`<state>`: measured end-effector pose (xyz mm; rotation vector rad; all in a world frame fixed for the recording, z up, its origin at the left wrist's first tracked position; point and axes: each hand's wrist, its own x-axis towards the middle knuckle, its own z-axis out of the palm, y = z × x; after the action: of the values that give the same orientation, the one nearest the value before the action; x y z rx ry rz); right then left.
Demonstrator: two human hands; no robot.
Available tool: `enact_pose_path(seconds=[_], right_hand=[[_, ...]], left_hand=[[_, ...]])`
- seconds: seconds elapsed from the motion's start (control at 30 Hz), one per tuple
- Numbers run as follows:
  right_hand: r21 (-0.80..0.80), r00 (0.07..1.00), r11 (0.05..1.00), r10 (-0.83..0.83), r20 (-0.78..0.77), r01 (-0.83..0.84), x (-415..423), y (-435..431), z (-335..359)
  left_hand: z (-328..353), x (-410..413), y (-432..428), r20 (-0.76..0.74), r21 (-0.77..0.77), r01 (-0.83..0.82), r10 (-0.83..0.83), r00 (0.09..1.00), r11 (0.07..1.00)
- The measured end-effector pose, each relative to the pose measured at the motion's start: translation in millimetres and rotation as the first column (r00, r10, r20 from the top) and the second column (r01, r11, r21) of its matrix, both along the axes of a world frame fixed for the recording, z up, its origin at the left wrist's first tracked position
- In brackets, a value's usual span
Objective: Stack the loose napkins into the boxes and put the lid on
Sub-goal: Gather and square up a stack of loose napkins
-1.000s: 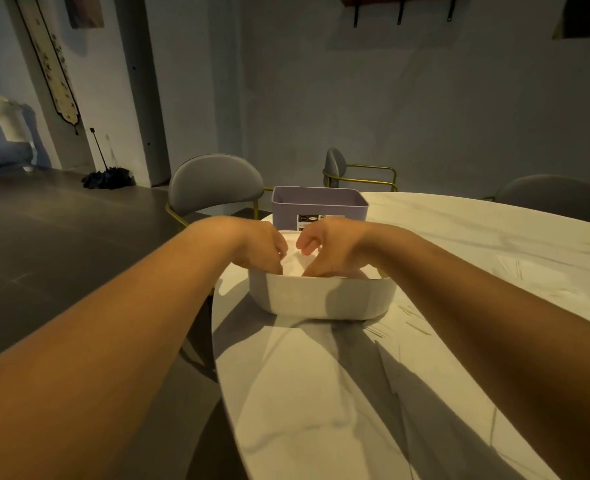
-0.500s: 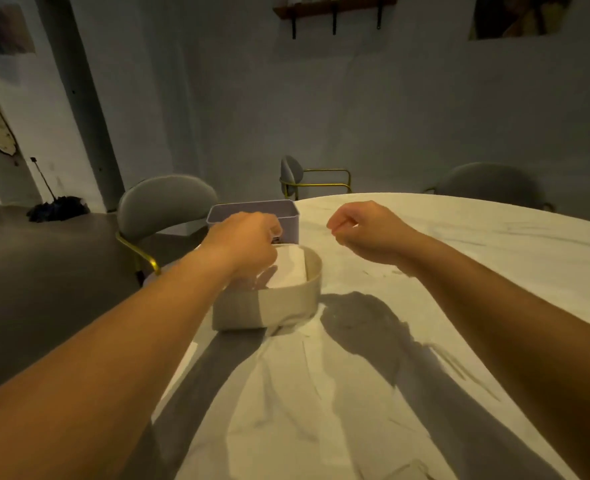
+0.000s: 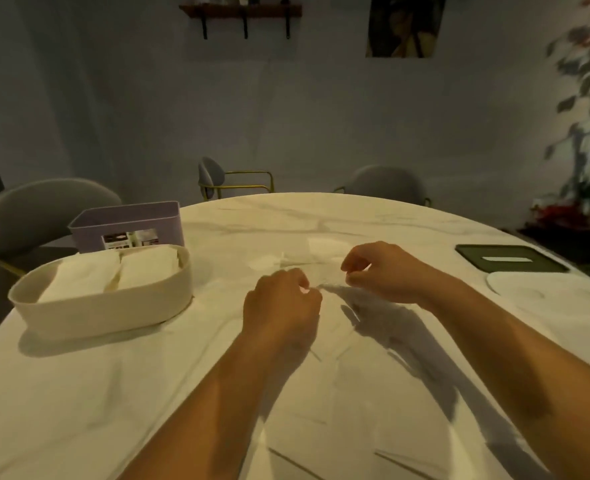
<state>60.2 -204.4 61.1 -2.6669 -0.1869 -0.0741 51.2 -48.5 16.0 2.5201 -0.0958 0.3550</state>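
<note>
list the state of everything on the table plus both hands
white box, open, no lid, two napkin stacks inside
purple box, open, no lid, contents hidden
dark lid, off, flat on the table
white lid, off, flat on the table beside the dark lid
loose napkin, on the table, edge pinched by both hands
left hand, fingers curled, pinching the loose napkin
right hand, fingers curled, pinching the loose napkin

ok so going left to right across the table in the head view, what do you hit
white box of napkins → left hand → right hand → dark lid
</note>
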Motion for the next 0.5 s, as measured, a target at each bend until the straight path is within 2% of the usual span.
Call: enact_pose_path(seconds=[0.13,0.23,0.37,0.5], right_hand=[[0.125,0.997,0.992,-0.037,0.074,0.027,-1.8,-22.6,-20.3],[0.202,0.998,0.979,-0.001,0.058,-0.011,-2.9,-32.9,-38.6],[0.113,0.997,0.993,0.023,0.079,-0.032,1.9,-36.1,-50.6],[0.079,0.985,0.997,-0.024,0.17,0.011,2.8,-39.8,-51.3]], left_hand=[[-24.8,-7.9,-8.5,0.162,0.075,-0.009,-0.003,0.987,0.997],[-26.8,-1.6,-5.3,0.141,0.044,0.021,-0.027,0.99,0.999],[-25.8,5.5,-5.8,0.118,0.116,0.007,-0.021,0.993,0.993],[-24.3,8.4,-6.3,0.061,0.089,0.008,-0.014,0.998,0.996]])
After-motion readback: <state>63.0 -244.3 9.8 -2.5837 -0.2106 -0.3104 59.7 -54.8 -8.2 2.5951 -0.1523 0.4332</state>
